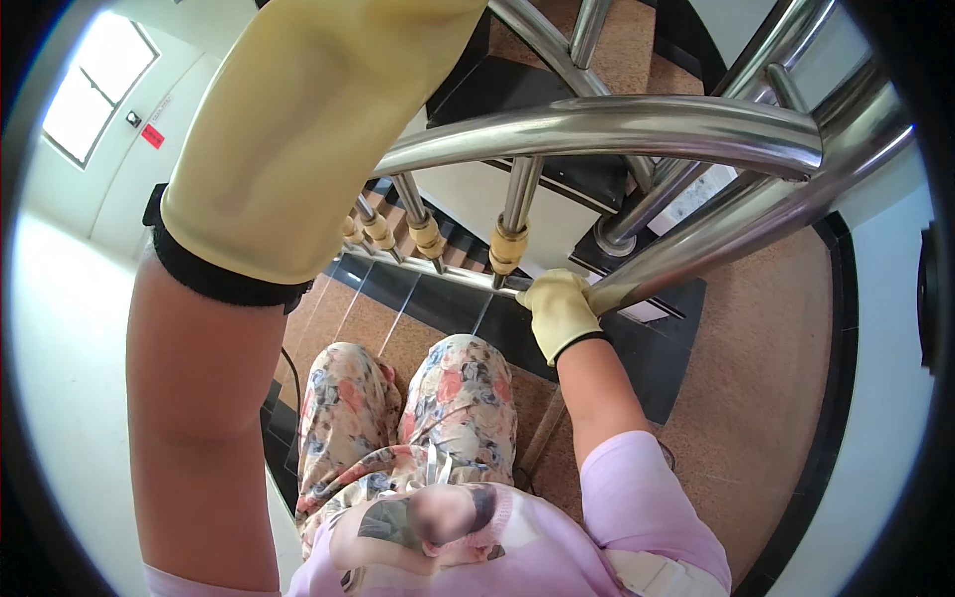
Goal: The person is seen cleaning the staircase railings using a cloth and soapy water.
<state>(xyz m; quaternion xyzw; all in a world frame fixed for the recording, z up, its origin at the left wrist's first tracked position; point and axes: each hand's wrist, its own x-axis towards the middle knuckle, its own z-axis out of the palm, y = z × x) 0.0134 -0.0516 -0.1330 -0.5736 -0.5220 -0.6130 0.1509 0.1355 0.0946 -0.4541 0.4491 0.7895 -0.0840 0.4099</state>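
My left hand [358, 67], in a pale yellow rubber glove, is raised close to the camera at the top. Its fingers run out of the frame, so what it touches cannot be seen. Low down, my right hand [559, 306] wears a matching glove and wraps the foot of a thick stainless steel post [709, 231], some fingers hidden. The post's bottom rail [470, 276] meets it there. A curved steel handrail [612, 127] passes above, with slim balusters bearing gold-coloured collars [509, 245] beneath it.
Behind the railing, stairs [515, 89] with black edging rise, and other steps show through the balusters. Brown granite floor [761, 351] with black borders surrounds my knees [459, 388] in floral trousers. A window [101, 86] and a red label [153, 136] are on the left wall.
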